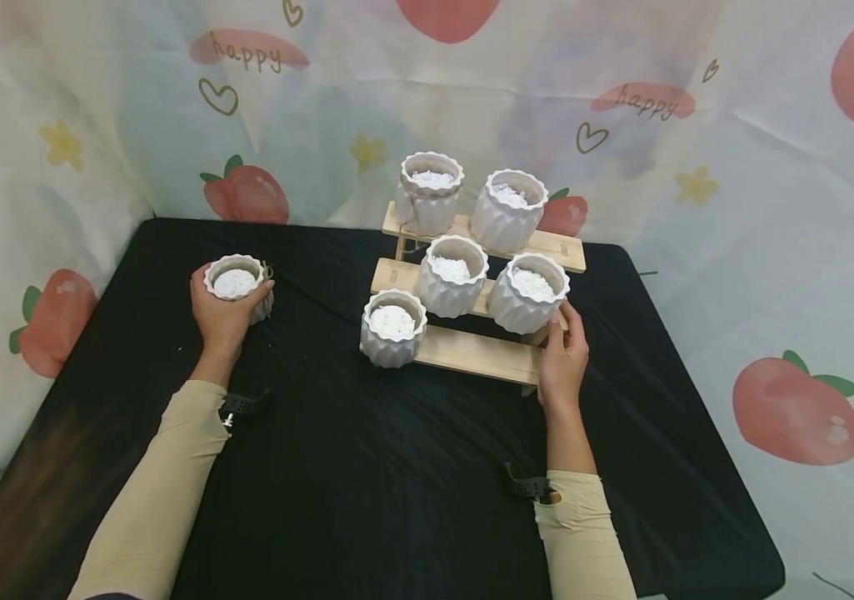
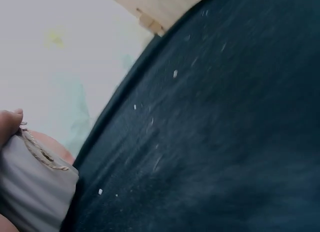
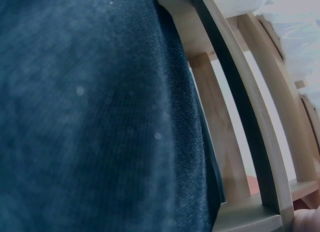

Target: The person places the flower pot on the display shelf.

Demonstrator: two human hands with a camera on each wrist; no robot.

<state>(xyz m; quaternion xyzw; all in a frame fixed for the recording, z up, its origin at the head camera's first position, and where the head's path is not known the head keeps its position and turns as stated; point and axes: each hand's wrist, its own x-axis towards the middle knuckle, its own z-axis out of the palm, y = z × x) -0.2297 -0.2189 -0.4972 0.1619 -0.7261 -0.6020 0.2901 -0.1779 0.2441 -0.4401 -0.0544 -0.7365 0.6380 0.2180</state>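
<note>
At the left of the table my left hand (image 1: 220,325) grips a white scalloped pot (image 1: 235,282) with white filling, its thumb across the near side. The left wrist view shows twine (image 2: 42,154) tied around this pot's wall. My right hand (image 1: 563,367) holds the right end of a three-step wooden stand (image 1: 479,352); some of its fingers are hidden behind the stand. In the right wrist view a fingertip (image 3: 306,219) touches the wood. Two similar pots stand on the top step, two on the middle step, and one pot (image 1: 392,329) is at the left end of the lowest step.
A black cloth (image 1: 367,483) covers the table, with small white specks on it. Behind and beside it hangs a pale printed curtain (image 1: 337,108) with fruit and flowers. The stand sits near the table's back edge.
</note>
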